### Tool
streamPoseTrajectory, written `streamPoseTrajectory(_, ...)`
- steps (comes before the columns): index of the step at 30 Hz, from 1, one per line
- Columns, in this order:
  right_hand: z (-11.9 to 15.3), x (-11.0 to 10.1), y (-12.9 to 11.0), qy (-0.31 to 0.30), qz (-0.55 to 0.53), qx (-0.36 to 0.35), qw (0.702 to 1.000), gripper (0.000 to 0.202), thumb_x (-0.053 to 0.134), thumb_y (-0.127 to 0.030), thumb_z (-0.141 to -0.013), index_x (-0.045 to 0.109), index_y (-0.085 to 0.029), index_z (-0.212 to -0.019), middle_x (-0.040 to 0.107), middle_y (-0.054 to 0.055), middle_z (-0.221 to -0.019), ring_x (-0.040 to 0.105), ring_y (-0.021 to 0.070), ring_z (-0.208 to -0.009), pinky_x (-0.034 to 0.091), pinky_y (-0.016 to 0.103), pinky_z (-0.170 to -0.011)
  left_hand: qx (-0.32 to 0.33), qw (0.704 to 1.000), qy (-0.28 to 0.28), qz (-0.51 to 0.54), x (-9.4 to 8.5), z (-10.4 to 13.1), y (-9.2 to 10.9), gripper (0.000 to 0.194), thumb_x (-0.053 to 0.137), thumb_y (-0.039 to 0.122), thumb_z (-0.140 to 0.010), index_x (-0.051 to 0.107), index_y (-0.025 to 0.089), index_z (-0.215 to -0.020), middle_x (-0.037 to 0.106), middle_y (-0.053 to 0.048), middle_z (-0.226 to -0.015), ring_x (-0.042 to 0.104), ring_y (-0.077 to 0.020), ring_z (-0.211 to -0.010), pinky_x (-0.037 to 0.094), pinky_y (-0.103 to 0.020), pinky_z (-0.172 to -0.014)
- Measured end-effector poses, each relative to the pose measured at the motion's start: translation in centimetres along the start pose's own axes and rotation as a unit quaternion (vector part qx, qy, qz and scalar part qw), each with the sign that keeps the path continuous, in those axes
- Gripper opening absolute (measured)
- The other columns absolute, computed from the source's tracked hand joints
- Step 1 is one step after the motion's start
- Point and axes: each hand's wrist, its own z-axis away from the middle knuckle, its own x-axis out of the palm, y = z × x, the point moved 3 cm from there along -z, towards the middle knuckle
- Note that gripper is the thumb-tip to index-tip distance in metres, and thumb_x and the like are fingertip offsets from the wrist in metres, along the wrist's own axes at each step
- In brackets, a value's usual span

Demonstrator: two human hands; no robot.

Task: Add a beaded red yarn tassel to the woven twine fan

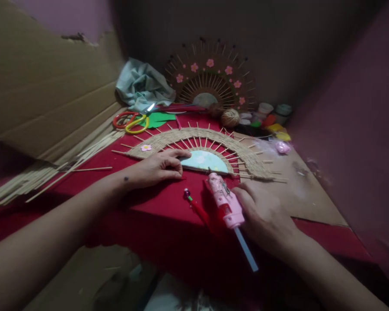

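Observation:
A fan woven of tan cord over thin sticks (181,134) lies on the red cloth. At its base is a light blue half-disc (202,160), and a pink flower (146,147) sits on its left end. My left hand (164,165) grips the fan's lower edge, left of the half-disc, index finger on top and the other fingers curled. My right hand (262,211) is wrapped around a pink glue gun (225,201). The gun's nozzle points at the half-disc's lower edge; I cannot tell whether it touches. A glue stick (246,250) sticks out of its back. A red tassel with beads (194,205) lies between my hands.
Loose thin sticks (48,166) lie at left beside a cardboard wall (52,86). Scissors (136,121), green sheet (160,119), crumpled cloth (142,84), twine ball (230,117) and small packets (282,147) sit behind. A finished-looking flowered fan (210,75) leans at the back; cardboard (304,185) lies right.

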Motion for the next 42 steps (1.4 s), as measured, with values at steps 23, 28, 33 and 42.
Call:
streamPoseTrajectory(23,-0.7,1.7,-0.5,-0.033,-0.017,-0.013,0.999,0.014,0.049,-0.01,-0.08,0.063,-0.01,-0.081,0.06,0.012,-0.078,0.049,0.0213,-0.066,0.04,0.034,-0.058,0.014,0.999,-0.009,0.034,-1.1,0.3,-0.6,0.02,0.056,0.032,-0.085,0.064,0.018,-0.072,0.046,-0.004,-0.141,0.042,-0.0268,-0.128,0.031,-0.043,-0.11)
streamPoseTrajectory(28,-0.7,1.7,-0.6,-0.027,-0.02,-0.022,0.999,0.015,0.049,-0.01,-0.081,0.063,-0.008,-0.084,0.061,0.013,-0.08,0.049,0.0219,-0.067,0.04,0.034,-0.059,0.01,1.0,-0.014,0.004,-1.3,0.5,-1.0,0.02,0.057,0.032,-0.086,0.065,0.018,-0.073,0.047,-0.005,-0.139,0.046,-0.0253,-0.122,0.032,-0.043,-0.108)
streamPoseTrajectory(33,-0.7,1.7,-0.4,-0.026,-0.026,-0.018,0.999,0.015,0.048,-0.01,-0.081,0.063,-0.01,-0.08,0.06,0.012,-0.079,0.048,0.0212,-0.066,0.038,0.033,-0.059,0.018,0.998,-0.052,-0.005,-1.5,0.7,-0.8,0.021,0.056,0.032,-0.087,0.063,0.018,-0.074,0.043,-0.005,-0.143,0.041,-0.0235,-0.128,0.029,-0.04,-0.111)
streamPoseTrajectory(42,-0.6,1.8,-0.3,-0.033,-0.026,-0.007,0.999,0.012,0.05,-0.01,-0.081,0.061,-0.011,-0.078,0.058,0.011,-0.077,0.045,0.0201,-0.065,0.034,0.033,-0.059,0.016,0.998,-0.058,-0.017,-1.5,0.8,-0.6,0.022,0.054,0.032,-0.088,0.062,0.018,-0.074,0.043,-0.003,-0.143,0.041,-0.0247,-0.129,0.029,-0.041,-0.111)
